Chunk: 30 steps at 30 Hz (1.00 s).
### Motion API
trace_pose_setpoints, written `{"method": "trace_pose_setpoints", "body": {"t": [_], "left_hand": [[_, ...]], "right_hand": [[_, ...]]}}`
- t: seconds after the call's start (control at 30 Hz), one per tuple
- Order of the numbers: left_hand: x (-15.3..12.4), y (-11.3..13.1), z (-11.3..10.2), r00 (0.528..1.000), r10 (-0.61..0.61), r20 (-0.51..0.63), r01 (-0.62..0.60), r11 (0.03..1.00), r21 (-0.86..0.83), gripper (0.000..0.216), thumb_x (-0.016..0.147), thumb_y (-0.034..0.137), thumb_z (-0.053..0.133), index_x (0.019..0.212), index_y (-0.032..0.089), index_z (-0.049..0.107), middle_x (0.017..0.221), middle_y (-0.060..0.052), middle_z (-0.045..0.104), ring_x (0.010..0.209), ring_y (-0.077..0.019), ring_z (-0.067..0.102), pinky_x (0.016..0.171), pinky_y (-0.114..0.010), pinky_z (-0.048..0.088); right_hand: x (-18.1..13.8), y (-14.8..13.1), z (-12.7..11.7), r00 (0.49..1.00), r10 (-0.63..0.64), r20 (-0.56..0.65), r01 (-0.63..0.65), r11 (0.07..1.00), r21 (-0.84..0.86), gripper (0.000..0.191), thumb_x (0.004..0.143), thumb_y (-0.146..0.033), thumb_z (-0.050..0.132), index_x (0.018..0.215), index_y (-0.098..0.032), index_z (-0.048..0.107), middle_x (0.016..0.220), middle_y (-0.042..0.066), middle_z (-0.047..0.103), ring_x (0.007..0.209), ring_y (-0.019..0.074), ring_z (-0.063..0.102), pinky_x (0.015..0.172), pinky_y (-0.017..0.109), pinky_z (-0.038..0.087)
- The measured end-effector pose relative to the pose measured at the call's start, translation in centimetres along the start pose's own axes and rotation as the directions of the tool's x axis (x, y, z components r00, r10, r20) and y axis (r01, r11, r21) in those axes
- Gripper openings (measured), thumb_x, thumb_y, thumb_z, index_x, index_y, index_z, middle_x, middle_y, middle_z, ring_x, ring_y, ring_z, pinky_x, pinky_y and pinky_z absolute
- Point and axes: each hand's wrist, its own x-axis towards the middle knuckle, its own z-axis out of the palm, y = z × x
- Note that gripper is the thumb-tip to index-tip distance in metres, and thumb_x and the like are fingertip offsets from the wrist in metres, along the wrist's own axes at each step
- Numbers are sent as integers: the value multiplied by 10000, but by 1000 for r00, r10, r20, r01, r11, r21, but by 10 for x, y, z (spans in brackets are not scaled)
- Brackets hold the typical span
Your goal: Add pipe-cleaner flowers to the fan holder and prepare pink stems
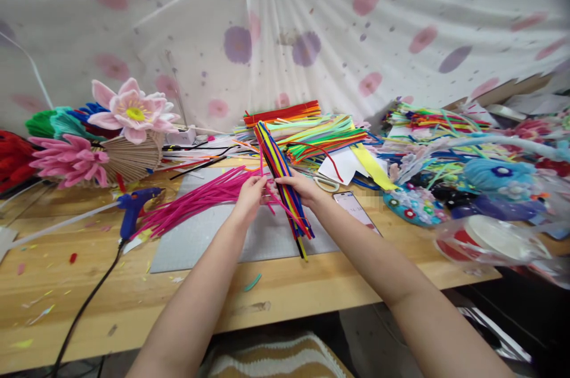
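Observation:
My right hand [299,187] is wrapped round a bundle of mixed-colour pipe cleaners [278,164] that stands tilted over the grey cutting mat [209,241]. Beside it, my left hand [252,195] pinches a single pink pipe cleaner [262,159] at the side of the bundle. A loose heap of pink pipe cleaners [196,200] lies on the mat just left of my left hand. Both hands meet over the middle of the wooden table [111,295].
A blue glue gun [133,207] with a black cord lies at the left. Pink pipe-cleaner flowers [129,111] sit at the back left. Stacks of coloured pipe cleaners [312,129] fill the back. A phone [354,207], scissors [325,183] and craft items [445,176] lie at the right.

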Motion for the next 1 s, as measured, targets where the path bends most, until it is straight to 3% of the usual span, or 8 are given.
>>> {"method": "trace_pose_setpoints", "body": {"t": [0.17, 0.27, 0.43, 0.53, 0.67, 0.77, 0.87, 1.0], "left_hand": [[2, 17, -26, 997, -35, 63, 34, 999, 13, 306, 693, 292, 657, 615, 181, 382, 485, 89, 311, 353, -20, 232, 355, -156, 168], [3, 36, -66, 996, 55, -67, -34, 960, 279, 262, 715, 308, 608, 609, 190, 400, 467, 81, 299, 357, -44, 212, 379, -183, 144], [2, 54, -131, 845, 471, -251, -28, 509, 860, 198, 611, 274, 684, 726, 188, 548, 682, -31, 554, 720, -210, 546, 677, -307, 417], [3, 43, -127, 751, 638, -172, -107, 373, 921, 328, 616, 276, 686, 907, 175, 572, 973, -116, 588, 1005, -285, 522, 893, -405, 381], [8, 13, -73, 837, 541, -79, -349, 640, 685, 221, 703, 317, 623, 862, 178, 560, 885, -67, 605, 792, -179, 568, 786, -329, 446], [10, -6, -34, 910, 404, -87, -335, 844, 419, 281, 648, 281, 685, 845, 169, 519, 780, -23, 591, 684, -135, 561, 692, -287, 461], [12, -15, -19, 935, 335, -114, -287, 907, 308, 370, 558, 232, 756, 811, 163, 496, 726, -2, 586, 639, -115, 554, 641, -260, 452], [16, -18, -26, 941, 323, -103, -271, 898, 346, 301, 557, 149, 715, 785, 152, 519, 736, -14, 605, 659, -124, 569, 644, -262, 453]], "right_hand": [[9, -12, -12, 965, -73, -254, 38, 990, -139, 270, 592, -144, 614, 801, -197, 450, 503, -73, 513, 425, 77, 480, 412, 183, 403], [9, -23, -24, 954, -106, -279, 74, 990, -123, 284, 607, -129, 617, 826, -201, 451, 529, -74, 525, 445, 78, 502, 436, 186, 447], [8, -23, -34, 996, 58, -64, -55, 998, 44, 203, 668, -125, 603, 849, -165, 522, 643, 5, 626, 609, 137, 631, 620, 288, 567], [9, -17, -25, 995, 90, 33, -92, 992, 91, 212, 683, -128, 615, 887, -152, 562, 738, 34, 661, 695, 162, 657, 663, 323, 575], [10, -9, -3, 980, 92, 175, -107, 991, 78, 296, 670, -158, 655, 956, -190, 586, 824, 14, 678, 708, 151, 658, 674, 310, 561], [12, -3, 10, 972, 64, 227, -84, 993, 83, 297, 658, -152, 653, 949, -194, 610, 848, -3, 685, 721, 124, 648, 706, 254, 533], [13, 2, 16, 976, 75, 203, -93, 992, 84, 234, 659, -144, 613, 889, -181, 634, 810, -9, 690, 716, 119, 637, 719, 235, 515], [15, 3, 16, 985, 154, 81, -154, 988, -2, 183, 639, -108, 544, 782, -171, 640, 663, -23, 665, 567, 114, 593, 594, 235, 506]]}}
